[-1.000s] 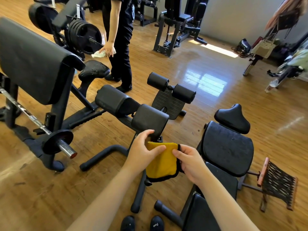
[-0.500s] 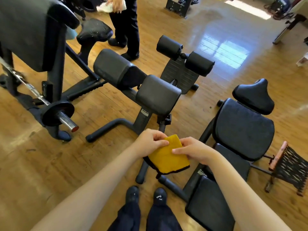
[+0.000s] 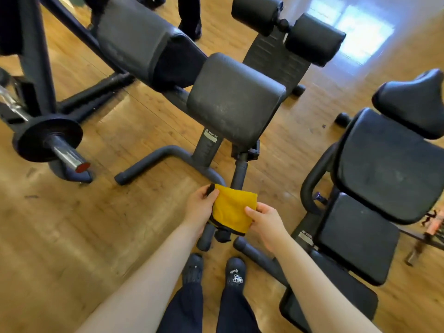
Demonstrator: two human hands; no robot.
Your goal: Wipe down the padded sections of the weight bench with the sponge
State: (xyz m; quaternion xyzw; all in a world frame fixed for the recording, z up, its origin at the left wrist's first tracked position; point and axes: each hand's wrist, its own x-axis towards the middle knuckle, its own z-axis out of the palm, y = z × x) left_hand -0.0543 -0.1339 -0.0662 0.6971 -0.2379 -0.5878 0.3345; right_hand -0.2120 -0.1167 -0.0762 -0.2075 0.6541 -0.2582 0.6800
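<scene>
A yellow sponge cloth with a black edge (image 3: pixel 231 209) hangs in the air between both hands, low in the middle of the view. My left hand (image 3: pixel 200 209) pinches its left edge and my right hand (image 3: pixel 265 223) pinches its right edge. Just beyond the cloth stands the bench with two black hip pads, the near pad (image 3: pixel 234 99) and the far pad (image 3: pixel 134 37), plus two black roller pads (image 3: pixel 314 38) further back. The hands are below the near pad and do not touch it.
A second black padded bench (image 3: pixel 389 164) stands to the right. A barbell end with a weight plate (image 3: pixel 48 139) juts in at the left. Another person's feet (image 3: pixel 192 25) are behind the bench. My shoes (image 3: pixel 236 272) are between the bench's floor bars on wooden flooring.
The view has tilted further down and moved closer to the bench. Both hands still hold the yellow cloth, now a little further apart with the cloth spread between them.
</scene>
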